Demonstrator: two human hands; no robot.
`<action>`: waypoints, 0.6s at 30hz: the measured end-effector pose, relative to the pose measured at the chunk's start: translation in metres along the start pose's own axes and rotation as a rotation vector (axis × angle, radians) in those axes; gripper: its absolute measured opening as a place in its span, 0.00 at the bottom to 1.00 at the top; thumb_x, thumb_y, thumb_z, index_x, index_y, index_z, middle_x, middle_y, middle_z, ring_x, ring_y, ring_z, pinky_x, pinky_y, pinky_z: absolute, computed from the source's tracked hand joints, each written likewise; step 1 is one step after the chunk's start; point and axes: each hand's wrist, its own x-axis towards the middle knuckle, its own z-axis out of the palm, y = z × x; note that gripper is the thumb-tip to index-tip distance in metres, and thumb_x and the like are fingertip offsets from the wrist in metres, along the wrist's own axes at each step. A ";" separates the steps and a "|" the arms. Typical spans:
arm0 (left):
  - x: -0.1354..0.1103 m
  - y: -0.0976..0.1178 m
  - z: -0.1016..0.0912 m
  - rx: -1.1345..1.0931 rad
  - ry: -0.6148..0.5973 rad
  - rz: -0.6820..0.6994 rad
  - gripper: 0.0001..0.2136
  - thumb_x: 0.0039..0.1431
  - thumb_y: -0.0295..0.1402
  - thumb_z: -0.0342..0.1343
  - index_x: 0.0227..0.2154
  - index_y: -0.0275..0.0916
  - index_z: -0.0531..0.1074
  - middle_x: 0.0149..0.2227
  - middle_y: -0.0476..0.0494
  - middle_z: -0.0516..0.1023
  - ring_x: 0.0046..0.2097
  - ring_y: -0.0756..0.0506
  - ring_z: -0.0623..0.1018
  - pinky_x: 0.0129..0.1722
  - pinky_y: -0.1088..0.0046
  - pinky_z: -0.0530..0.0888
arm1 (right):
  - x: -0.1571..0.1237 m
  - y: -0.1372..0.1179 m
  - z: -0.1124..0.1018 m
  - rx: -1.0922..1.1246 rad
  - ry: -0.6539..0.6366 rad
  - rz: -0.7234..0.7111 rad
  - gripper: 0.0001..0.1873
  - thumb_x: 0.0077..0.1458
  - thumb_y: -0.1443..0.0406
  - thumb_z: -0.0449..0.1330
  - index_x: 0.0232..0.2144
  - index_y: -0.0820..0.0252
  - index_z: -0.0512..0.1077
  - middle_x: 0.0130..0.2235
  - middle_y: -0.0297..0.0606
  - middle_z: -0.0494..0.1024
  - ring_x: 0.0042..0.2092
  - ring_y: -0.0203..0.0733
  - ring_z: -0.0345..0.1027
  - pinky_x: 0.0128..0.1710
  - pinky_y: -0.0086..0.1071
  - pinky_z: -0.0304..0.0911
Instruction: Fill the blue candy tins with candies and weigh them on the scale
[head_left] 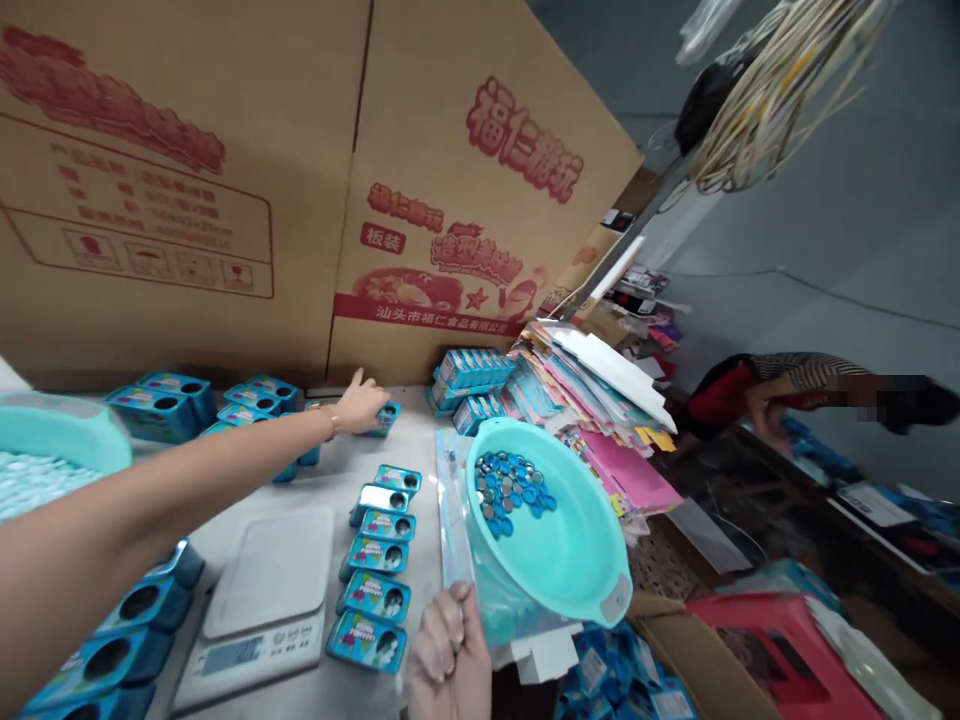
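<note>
My left hand [358,405] reaches across to the back of the table, its fingers closed around a small blue tin [385,416] with a round hole; the hand partly covers the tin. My right hand [448,635] is curled closed at the front table edge beside a turquoise basin [585,560]; whatever its fingers may hold is hidden. Small round blue and silver lids [510,488] lie in that basin. Between the hands, a row of blue tins [373,594] stands on the table, white pieces showing in some holes.
A white digital scale [274,570] sits left of the row. More tins [139,603] and a basin of white pieces [67,425] are at left. Large cartons [450,130] wall the back. Stacked printed cards [600,390] lie at right; another person [795,385] bends over a far table.
</note>
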 end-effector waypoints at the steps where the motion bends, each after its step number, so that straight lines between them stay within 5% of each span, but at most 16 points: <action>1: 0.003 0.001 0.006 -0.016 -0.013 -0.004 0.15 0.50 0.33 0.58 0.42 0.36 0.74 0.43 0.33 0.79 0.51 0.33 0.73 0.60 0.44 0.52 | 0.000 -0.001 -0.005 -0.004 -0.013 0.004 0.06 0.56 0.65 0.65 0.32 0.63 0.73 0.20 0.20 0.58 0.17 0.21 0.41 0.14 0.18 0.42; 5: -0.004 0.021 0.013 -0.098 -0.026 0.009 0.30 0.58 0.40 0.52 0.61 0.32 0.59 0.59 0.23 0.67 0.61 0.29 0.64 0.61 0.43 0.52 | 0.001 -0.010 -0.014 0.011 -0.013 -0.012 0.05 0.56 0.66 0.65 0.32 0.64 0.74 0.20 0.19 0.56 0.17 0.21 0.39 0.14 0.18 0.41; 7: -0.014 0.041 0.014 -0.161 -0.094 0.088 0.32 0.63 0.47 0.47 0.65 0.37 0.53 0.63 0.29 0.62 0.63 0.33 0.62 0.61 0.51 0.55 | 0.002 -0.013 -0.012 0.020 0.011 -0.020 0.05 0.56 0.67 0.65 0.32 0.64 0.73 0.20 0.19 0.56 0.18 0.21 0.40 0.15 0.17 0.43; 11: -0.036 0.075 0.026 -0.261 -0.352 0.205 0.34 0.59 0.61 0.41 0.64 0.50 0.58 0.62 0.37 0.66 0.63 0.34 0.65 0.60 0.52 0.59 | 0.003 -0.014 -0.003 0.014 0.036 -0.012 0.04 0.56 0.68 0.64 0.32 0.64 0.72 0.21 0.20 0.56 0.18 0.22 0.43 0.17 0.18 0.45; 15: -0.039 0.077 0.041 -0.280 -0.444 0.133 0.42 0.56 0.65 0.37 0.67 0.45 0.51 0.68 0.30 0.54 0.68 0.27 0.52 0.61 0.40 0.51 | -0.002 -0.015 -0.001 0.007 0.031 -0.020 0.04 0.58 0.67 0.62 0.33 0.64 0.71 0.21 0.20 0.55 0.18 0.22 0.42 0.17 0.18 0.45; 18: -0.031 0.069 0.046 -0.285 -0.454 0.090 0.42 0.57 0.64 0.39 0.67 0.40 0.51 0.66 0.26 0.58 0.67 0.27 0.57 0.59 0.42 0.57 | -0.008 -0.016 -0.006 -0.010 0.044 -0.058 0.04 0.57 0.67 0.63 0.33 0.64 0.71 0.21 0.19 0.55 0.18 0.23 0.42 0.17 0.17 0.46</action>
